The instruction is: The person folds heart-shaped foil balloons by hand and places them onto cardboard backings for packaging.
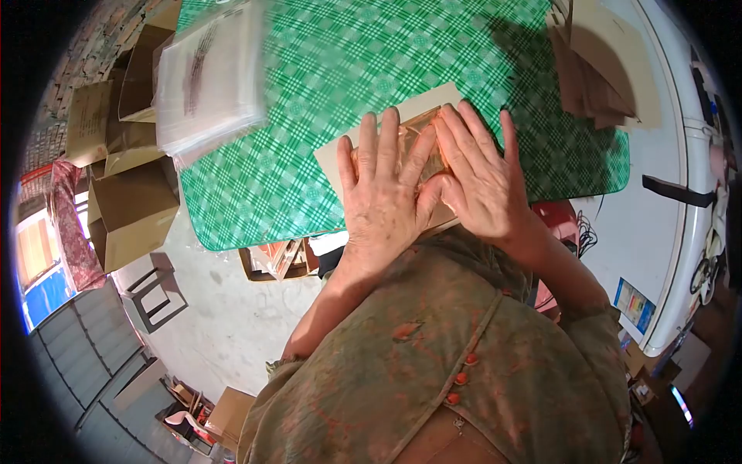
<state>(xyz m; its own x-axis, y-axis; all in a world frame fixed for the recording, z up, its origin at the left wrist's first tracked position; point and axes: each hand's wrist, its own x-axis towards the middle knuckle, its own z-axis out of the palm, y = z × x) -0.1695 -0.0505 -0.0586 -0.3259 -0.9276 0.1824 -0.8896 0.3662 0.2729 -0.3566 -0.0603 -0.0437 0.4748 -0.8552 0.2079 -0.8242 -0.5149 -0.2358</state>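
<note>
A beige card sheet [331,161] lies at a slant near the table's front edge, with a shiny copper-orange panel [410,138] on its middle. My left hand [382,189] rests flat over the left part of the panel, fingers spread and pointing away from me. On the right part lies my right hand [487,182], also flat, its little finger held apart. The thumbs meet or nearly meet near the panel's lower edge. Both hands hide much of the panel, so its pattern cannot be made out.
A green checked tablecloth [332,46] covers the table. A stack of clear plastic sleeves [209,85] sits at its left edge, and brown card sheets [610,69] at the right. Open cardboard boxes [135,209] stand left. A grey stool [154,294] is on the floor. Beside the table is a white appliance [657,232].
</note>
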